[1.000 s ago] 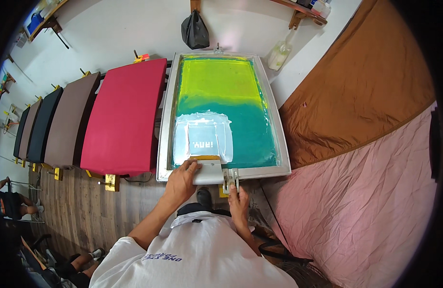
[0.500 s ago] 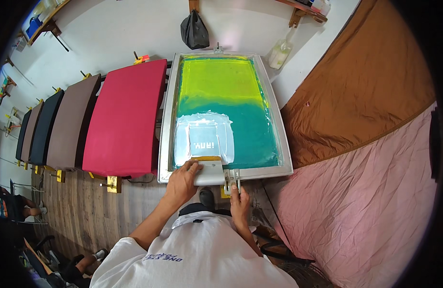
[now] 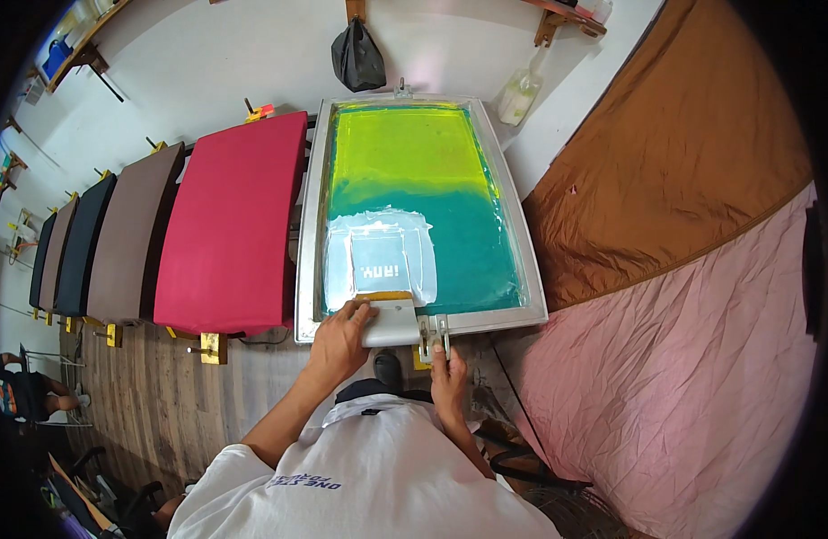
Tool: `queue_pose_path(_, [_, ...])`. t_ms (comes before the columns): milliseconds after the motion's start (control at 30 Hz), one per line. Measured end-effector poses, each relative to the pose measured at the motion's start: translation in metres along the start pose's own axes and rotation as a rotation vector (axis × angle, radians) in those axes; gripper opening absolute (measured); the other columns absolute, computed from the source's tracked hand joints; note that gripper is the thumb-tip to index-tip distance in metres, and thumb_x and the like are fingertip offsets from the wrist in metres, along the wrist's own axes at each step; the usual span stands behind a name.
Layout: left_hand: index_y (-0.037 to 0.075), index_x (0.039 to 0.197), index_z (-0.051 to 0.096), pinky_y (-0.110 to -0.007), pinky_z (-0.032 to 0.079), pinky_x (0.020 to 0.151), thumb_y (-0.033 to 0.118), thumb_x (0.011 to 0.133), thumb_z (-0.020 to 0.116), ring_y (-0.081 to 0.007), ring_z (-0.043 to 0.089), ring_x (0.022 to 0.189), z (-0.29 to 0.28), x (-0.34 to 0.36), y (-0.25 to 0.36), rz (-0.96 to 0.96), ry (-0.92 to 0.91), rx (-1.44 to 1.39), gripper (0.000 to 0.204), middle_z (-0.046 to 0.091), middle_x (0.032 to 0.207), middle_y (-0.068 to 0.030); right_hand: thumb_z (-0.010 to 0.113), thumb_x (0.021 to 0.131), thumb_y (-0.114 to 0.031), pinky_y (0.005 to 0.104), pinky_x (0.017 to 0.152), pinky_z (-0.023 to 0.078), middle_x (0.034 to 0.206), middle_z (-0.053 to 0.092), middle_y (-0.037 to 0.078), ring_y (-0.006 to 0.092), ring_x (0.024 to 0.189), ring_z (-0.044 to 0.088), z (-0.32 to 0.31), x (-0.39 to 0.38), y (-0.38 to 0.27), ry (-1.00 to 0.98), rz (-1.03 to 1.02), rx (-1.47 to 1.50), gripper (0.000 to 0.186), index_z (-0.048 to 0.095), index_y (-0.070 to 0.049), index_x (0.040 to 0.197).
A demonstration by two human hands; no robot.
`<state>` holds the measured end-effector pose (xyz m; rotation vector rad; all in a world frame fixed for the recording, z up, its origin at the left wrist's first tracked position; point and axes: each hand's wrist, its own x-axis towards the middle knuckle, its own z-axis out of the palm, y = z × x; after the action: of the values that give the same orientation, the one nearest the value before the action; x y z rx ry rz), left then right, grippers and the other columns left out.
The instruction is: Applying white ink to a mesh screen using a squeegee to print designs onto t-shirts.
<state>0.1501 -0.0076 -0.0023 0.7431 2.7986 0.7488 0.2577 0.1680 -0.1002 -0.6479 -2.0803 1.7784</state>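
White wall (image 3: pixel 243 45) stands behind the fabric-covered pallets (image 3: pixel 131 238); the nearest, red pallet (image 3: pixel 230 229), shows no print on its top. Beside it lies the screen frame (image 3: pixel 504 321), where white ink (image 3: pixel 391 225) is already spread over the lettered corner. Left hand (image 3: pixel 340 340) is clamped on the squeegee (image 3: pixel 394 323) at the near edge; right hand (image 3: pixel 447 373) grips the metal clamp (image 3: pixel 434 334). How much remains, I cannot tell: the screen hides what lies beneath.
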Motion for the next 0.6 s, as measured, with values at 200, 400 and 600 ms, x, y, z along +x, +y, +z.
queue_pose_path(200, [0.005,0.119,0.059,-0.045,0.05,0.093,-0.002,0.067,0.072,-0.0364,0.061,0.109,0.002,0.001,-0.002,0.005,-0.015,0.001,0.053,0.059,0.126,-0.0161,0.051,0.101,-0.036,0.0394,0.063,0.044,0.068,0.057,0.016,0.0236,0.064,0.053,-0.005,-0.002,-0.005,-0.023,0.07,-0.089,0.042,0.06,0.005,0.092])
queue_pose_path(400, [0.005,0.117,0.059,-0.045,0.051,0.091,-0.002,0.067,0.073,-0.0367,0.062,0.108,-0.001,0.0,0.001,0.015,-0.007,-0.003,0.053,0.059,0.125,-0.0161,0.05,0.102,-0.04,0.0339,0.052,0.033,0.06,0.042,0.003,0.0123,0.058,0.041,0.0,-0.001,-0.011,0.043,-0.048,-0.091,0.046,0.056,0.001,0.082])
queue_pose_path(600, [0.005,0.115,0.061,-0.044,0.056,0.083,-0.006,0.061,0.073,-0.0386,0.065,0.095,0.003,0.001,-0.004,0.088,0.09,0.022,0.056,0.062,0.119,-0.0153,0.05,0.102,-0.039,0.035,0.056,0.036,0.062,0.044,0.005,0.0138,0.061,0.042,-0.001,-0.001,-0.012,0.043,-0.052,-0.128,0.046,0.056,0.002,0.083])
